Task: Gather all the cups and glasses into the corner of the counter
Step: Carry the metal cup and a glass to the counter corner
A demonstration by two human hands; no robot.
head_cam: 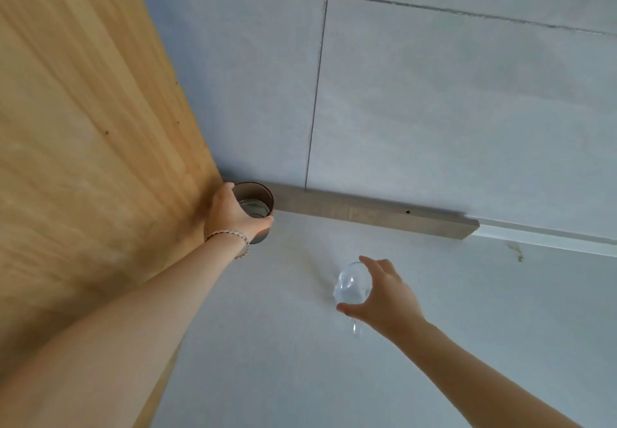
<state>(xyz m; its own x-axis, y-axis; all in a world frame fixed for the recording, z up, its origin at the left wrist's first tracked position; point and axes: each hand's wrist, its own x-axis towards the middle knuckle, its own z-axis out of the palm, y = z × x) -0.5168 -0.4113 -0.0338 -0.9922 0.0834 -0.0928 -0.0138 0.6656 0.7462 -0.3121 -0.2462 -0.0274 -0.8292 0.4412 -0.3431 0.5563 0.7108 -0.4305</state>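
Note:
A dark smoked glass stands in the corner of the pale counter, where the wooden side panel meets the tiled back wall. My left hand is wrapped around its left side and rim. Lower and to the right, a clear stemmed glass is held above the counter, with my right hand gripping its bowl from the right between thumb and fingers. Its stem shows below the thumb.
A tall wooden panel closes off the left side. A grey wooden strip runs along the foot of the tiled wall. A small stain marks the counter at the right.

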